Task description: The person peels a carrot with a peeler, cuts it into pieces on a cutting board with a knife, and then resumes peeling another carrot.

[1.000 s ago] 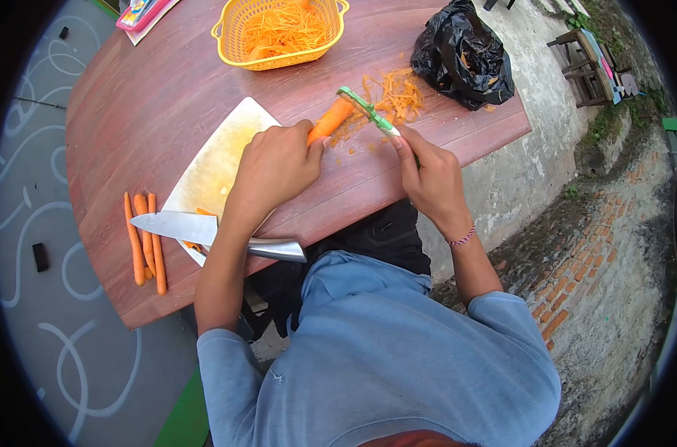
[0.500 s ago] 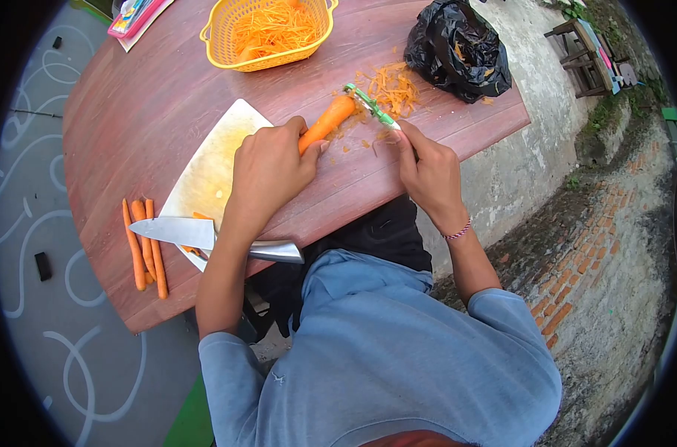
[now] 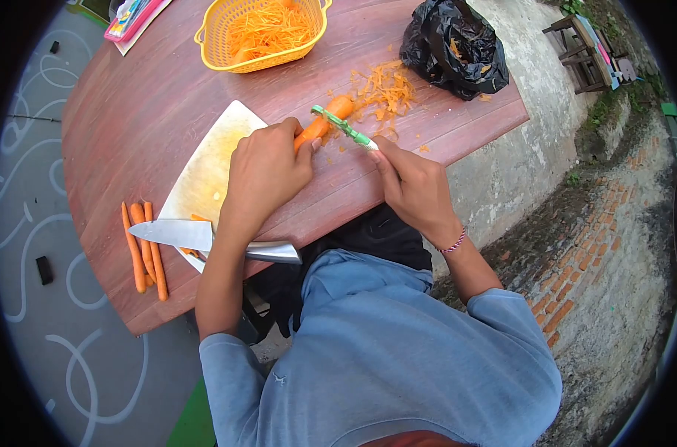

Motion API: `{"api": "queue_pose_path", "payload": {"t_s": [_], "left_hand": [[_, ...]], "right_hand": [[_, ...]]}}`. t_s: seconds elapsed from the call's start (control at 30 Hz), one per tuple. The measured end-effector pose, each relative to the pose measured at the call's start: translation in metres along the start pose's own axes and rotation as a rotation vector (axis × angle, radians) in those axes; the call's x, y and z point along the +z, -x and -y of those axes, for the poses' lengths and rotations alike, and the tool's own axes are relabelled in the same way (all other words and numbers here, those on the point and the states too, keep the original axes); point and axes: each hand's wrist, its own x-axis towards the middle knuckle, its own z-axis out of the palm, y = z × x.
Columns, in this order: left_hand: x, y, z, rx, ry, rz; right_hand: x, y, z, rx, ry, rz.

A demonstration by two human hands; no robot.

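Observation:
My left hand (image 3: 268,167) is wrapped round the near end of a thick carrot (image 3: 339,107), whose far end points up and right over the table. In my right hand (image 3: 417,182) is a green peeler (image 3: 346,128), its head lying across the carrot close to my left fingers. Orange peelings (image 3: 385,88) lie just beyond the carrot's tip. Under my left forearm, a large knife (image 3: 178,232) rests across the lower part of a white cutting board (image 3: 204,165). Several thin carrots (image 3: 146,257) lie left of the board.
A yellow basket (image 3: 258,62) of shredded carrot stands at the table's far side. The black plastic bag (image 3: 458,56) sits open near the right corner of the wooden table (image 3: 122,127). A pink case (image 3: 132,21) is at the far left edge.
My right hand has moved left with the peeler, from the carrot's tip to nearer my left hand. The carrot's tip is slightly more to the left.

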Motion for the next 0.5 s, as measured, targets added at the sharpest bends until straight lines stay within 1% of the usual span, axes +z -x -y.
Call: {"api": "queue_pose_path", "payload": {"t_s": [0.03,0.07,0.13,0.17,0.23,0.27,0.33,0.4,0.47,0.5], "left_hand": [[0.000,0.000,0.000,0.001,0.002,0.000],[0.000,0.000,0.000,0.002,0.004,0.000],[0.001,0.000,0.002,-0.002,-0.002,-0.008],[0.001,0.001,0.003,-0.006,-0.009,-0.013],[0.002,0.000,0.005,-0.001,-0.001,-0.021],[0.003,0.000,0.005,0.003,0.009,-0.028],[0.001,0.000,0.001,-0.018,-0.009,-0.002],[0.000,-0.001,0.001,-0.038,-0.032,0.022],[0.002,-0.001,0.004,-0.036,-0.011,0.023],[0.001,0.000,0.004,-0.038,-0.011,0.024]], "right_hand": [[0.001,0.001,0.003,0.048,0.008,0.038],[0.000,-0.001,-0.002,0.050,0.008,0.037],[-0.003,-0.009,-0.016,0.220,0.130,0.015],[-0.003,-0.009,-0.016,0.219,0.129,0.016],[-0.005,-0.010,-0.015,0.159,0.020,-0.101],[-0.005,-0.008,-0.011,0.158,0.022,-0.100],[-0.002,0.001,0.004,0.001,-0.019,-0.013],[0.003,0.003,0.002,0.035,-0.015,0.019],[0.001,-0.006,-0.011,0.156,0.059,-0.043],[0.000,-0.008,-0.015,0.156,0.058,-0.041]]}}
